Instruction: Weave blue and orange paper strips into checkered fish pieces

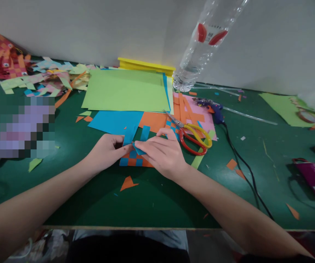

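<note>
Blue and orange paper strips form a checkered woven paper piece [132, 161] at the front middle of the table. My left hand [106, 150] is closed at its left edge, thumb and fingers pinching the paper beside an upright blue strip [129, 134]. My right hand [164, 153] is closed too, its thumb and forefinger pinching a bent blue paper strip [139, 149] over the weave. Another loose blue strip end [145, 133] sticks up between the hands. Red-and-yellow-handled scissors [194, 137] lie just beyond my right hand.
Green paper sheets [127, 89] are stacked behind the hands, with a blue sheet [110, 122] under them. A plastic bottle [198, 51] stands at the back. A glue gun [215, 111] trails a black cord rightward. Paper scraps [128, 183] dot the green table [91, 197].
</note>
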Action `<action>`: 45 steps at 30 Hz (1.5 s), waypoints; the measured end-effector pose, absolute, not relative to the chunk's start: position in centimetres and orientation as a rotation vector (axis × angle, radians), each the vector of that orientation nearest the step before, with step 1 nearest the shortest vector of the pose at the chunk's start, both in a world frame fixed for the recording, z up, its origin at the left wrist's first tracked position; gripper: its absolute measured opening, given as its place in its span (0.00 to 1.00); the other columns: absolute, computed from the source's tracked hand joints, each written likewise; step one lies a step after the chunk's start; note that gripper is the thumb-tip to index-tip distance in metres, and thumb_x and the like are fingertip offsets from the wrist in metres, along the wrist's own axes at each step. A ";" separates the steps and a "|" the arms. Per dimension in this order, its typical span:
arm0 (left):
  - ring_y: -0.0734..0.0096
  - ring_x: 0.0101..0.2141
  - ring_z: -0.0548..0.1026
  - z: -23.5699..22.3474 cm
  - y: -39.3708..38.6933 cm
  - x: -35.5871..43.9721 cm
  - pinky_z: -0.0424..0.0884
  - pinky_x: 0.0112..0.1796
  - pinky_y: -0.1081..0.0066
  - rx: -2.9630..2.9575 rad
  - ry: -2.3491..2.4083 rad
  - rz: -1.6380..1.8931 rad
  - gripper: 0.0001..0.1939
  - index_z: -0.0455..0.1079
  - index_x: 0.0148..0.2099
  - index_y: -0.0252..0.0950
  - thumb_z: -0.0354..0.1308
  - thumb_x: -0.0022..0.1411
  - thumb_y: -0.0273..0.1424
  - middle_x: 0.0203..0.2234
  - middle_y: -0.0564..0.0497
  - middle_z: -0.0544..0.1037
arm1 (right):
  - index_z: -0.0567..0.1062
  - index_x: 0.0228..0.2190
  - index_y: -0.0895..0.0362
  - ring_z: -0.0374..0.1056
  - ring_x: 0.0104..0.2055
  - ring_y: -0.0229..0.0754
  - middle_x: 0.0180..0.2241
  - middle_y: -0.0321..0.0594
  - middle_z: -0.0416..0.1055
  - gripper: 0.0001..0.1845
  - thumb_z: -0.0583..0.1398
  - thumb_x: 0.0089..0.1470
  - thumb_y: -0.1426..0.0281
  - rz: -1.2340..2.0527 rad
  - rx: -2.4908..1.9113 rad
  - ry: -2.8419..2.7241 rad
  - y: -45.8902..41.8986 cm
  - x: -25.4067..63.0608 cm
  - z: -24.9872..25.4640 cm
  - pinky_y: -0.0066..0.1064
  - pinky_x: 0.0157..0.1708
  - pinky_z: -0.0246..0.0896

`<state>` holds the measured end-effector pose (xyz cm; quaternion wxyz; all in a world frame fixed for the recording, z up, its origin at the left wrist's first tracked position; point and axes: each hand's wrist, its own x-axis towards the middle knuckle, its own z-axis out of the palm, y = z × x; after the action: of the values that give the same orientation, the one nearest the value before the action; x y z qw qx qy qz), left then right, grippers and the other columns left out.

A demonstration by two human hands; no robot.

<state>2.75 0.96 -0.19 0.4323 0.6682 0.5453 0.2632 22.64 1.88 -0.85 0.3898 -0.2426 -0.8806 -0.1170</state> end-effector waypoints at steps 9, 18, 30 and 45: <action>0.70 0.23 0.67 -0.3 1.1 2.8 0.63 0.23 0.72 1.568 1.378 0.736 0.16 0.62 0.22 0.37 0.56 0.55 0.41 0.17 0.54 0.67 | 0.76 0.39 0.57 0.72 0.36 0.36 0.37 0.38 0.80 0.07 0.59 0.58 0.76 -0.493 -0.557 -2.315 1.5 22.8 -0.5 0.38 0.42 0.60; 0.76 0.20 0.59 -0.4 1.2 2.6 0.56 0.22 0.74 1.552 1.412 0.726 0.18 0.58 0.20 0.37 0.56 0.53 0.43 0.16 0.57 0.59 | 0.76 0.42 0.61 0.73 0.38 0.38 0.41 0.43 0.80 0.10 0.59 0.57 0.79 -0.537 -0.564 -2.332 1.3 22.7 -0.6 0.39 0.44 0.62; 0.75 0.23 0.67 -0.4 1.3 2.7 0.63 0.26 0.75 1.386 1.281 0.789 0.13 0.70 0.25 0.35 0.61 0.52 0.39 0.20 0.54 0.72 | 0.76 0.41 0.62 0.73 0.38 0.38 0.41 0.43 0.80 0.10 0.59 0.57 0.79 -0.611 -0.565 -2.334 1.3 22.7 -0.5 0.38 0.45 0.61; 0.71 0.28 0.74 -0.6 1.2 2.7 0.71 0.32 0.73 1.317 1.187 0.849 0.10 0.73 0.27 0.35 0.63 0.53 0.37 0.21 0.54 0.77 | 0.77 0.40 0.61 0.73 0.37 0.38 0.40 0.42 0.80 0.09 0.57 0.59 0.77 -0.708 -0.565 -2.336 1.3 22.5 -0.3 0.37 0.45 0.61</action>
<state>2.68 1.24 -0.61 0.5545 0.5575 0.5025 0.3594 22.46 1.30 -0.32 0.3126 -0.2143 -0.8857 -0.2683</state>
